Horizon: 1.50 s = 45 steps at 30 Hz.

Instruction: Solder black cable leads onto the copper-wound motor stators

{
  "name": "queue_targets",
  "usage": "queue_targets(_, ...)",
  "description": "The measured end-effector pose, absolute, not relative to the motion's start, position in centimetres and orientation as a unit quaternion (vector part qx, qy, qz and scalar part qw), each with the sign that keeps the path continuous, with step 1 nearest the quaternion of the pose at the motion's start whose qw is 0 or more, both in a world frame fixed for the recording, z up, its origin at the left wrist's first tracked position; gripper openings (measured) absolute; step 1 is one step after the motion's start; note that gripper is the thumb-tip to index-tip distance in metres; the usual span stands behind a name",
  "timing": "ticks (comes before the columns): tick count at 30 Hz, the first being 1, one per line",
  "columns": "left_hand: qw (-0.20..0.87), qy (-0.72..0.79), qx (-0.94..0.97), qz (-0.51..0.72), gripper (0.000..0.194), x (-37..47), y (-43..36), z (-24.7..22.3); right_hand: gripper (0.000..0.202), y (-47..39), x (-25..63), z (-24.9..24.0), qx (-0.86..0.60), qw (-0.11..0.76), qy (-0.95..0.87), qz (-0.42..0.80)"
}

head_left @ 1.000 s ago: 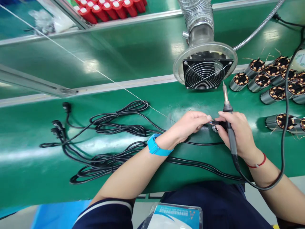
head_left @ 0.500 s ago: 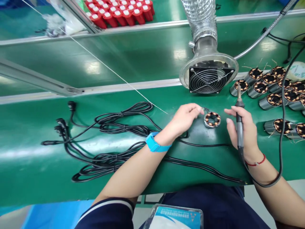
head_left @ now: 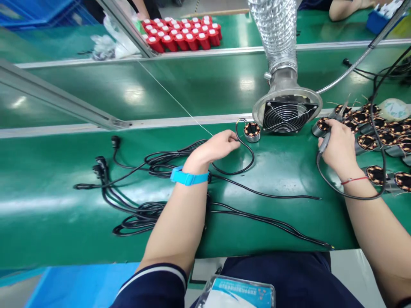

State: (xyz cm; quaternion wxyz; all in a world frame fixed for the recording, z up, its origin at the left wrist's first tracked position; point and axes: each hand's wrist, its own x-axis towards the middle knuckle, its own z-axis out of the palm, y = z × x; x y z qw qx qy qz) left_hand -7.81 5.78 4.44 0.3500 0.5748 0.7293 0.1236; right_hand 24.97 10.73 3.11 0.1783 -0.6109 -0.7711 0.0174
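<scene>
My left hand (head_left: 221,144) is over the left-centre of the bench, fingers bent together beside a curved black cable (head_left: 252,158); what they pinch, if anything, is hidden. A thin white wire (head_left: 180,105) slants down to this hand. Just right of the fingertips, one copper-wound metal ring (head_left: 252,132) stands left of the fan, the cable's end near it. Gripped in my right hand (head_left: 341,143) is a soldering iron (head_left: 325,142), its tip pointing up over the nearest of several copper-wound cylinders (head_left: 367,142).
A round fan hood (head_left: 287,112) hangs from a foil duct at the bench's back. Coiled black cables (head_left: 157,164) lie on the left. Red cylinders (head_left: 180,40) stand on the far surface, behind a metal rail. At the top right, another person's arm (head_left: 346,8) shows.
The copper-wound ring is now farther back and left, beside the fan. My left hand has shifted left, and my right hand has moved the iron right, among the cylinders. The view has shifted slightly.
</scene>
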Motion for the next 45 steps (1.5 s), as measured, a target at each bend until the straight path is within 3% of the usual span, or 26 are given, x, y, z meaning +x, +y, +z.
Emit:
queue_targets(4,0.340,0.712,0.612,0.050,0.019,-7.8,5.8,4.1,0.046,11.3,25.0,3.2,-0.624,0.168,-0.763,0.006)
queue_targets(11,0.158,0.784,0.587,0.124,0.043,-6.3,4.2,9.3,0.039,6.5,25.4,4.5,-0.540,0.131,-0.831,0.030)
queue_targets(14,0.280,0.668,0.664,0.183,0.046,-3.1,2.2,11.1,0.043,4.0,25.8,4.7,-0.466,0.147,-0.869,0.080)
queue_targets(17,0.392,0.478,0.777,0.120,0.041,1.5,0.0,9.4,0.041,2.4,26.2,5.0,-0.419,0.181,-0.877,0.154)
queue_targets(20,0.329,0.467,0.820,0.021,0.028,5.3,-1.8,5.7,0.037,1.7,26.4,5.3,-0.434,0.246,-0.843,0.204)
queue_targets(25,0.292,0.456,0.840,-0.035,0.028,6.5,-2.3,3.2,0.033,1.4,26.7,5.3,-0.479,0.309,-0.800,0.186)
queue_targets(29,0.401,0.470,0.783,0.072,0.011,5.0,-1.0,5.0,0.028,0.9,26.5,5.4,-0.498,0.354,-0.766,0.202)
queue_targets(32,0.553,0.477,0.654,0.197,0.016,3.6,-0.1,6.0,0.028,0.3,25.6,5.7,-0.511,0.428,-0.699,0.259)
queue_targets(35,0.643,0.459,0.563,0.241,0.020,2.9,0.4,6.3,0.030,-0.4,24.4,6.0,-0.494,0.484,-0.638,0.339)
queue_targets(45,0.658,0.451,0.552,0.243,0.021,2.9,0.6,6.0,0.039,-0.4,23.4,5.7,-0.489,0.522,-0.588,0.377)
